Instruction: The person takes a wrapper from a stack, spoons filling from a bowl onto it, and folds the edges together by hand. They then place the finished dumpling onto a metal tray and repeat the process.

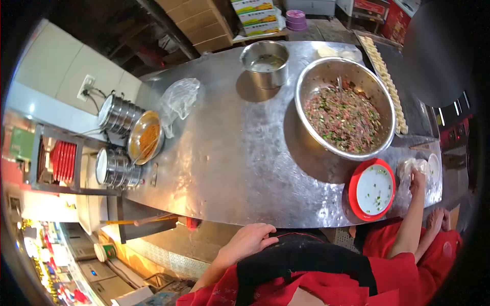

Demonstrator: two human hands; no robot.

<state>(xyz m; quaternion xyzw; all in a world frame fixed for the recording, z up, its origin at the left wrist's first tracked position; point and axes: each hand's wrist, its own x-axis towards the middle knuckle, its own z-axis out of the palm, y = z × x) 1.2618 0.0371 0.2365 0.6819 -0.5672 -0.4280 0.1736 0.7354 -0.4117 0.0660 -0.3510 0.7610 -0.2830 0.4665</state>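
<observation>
My left hand (251,239) rests at the front of the black apron near the table's edge, fingers loosely bent and apart, holding nothing. On the right, my right hand (418,181) reaches over the table and grips a crumpled clear plastic bag (407,167); its fingertips are partly hidden. Left of that hand is a red-rimmed white plate (375,189) with green bits on it. Behind the plate stands a large steel bowl (301,109) of minced meat mixed with chopped greens, a utensil handle sticking up in it.
A steel pot (265,76) of liquid stands at the back. A tray edge holds a row of dumplings (383,71). To the left are a plastic bag (181,102), a bowl with orange contents (133,140) and stacked steel containers (109,168). A co-worker's hands (437,220) show at right.
</observation>
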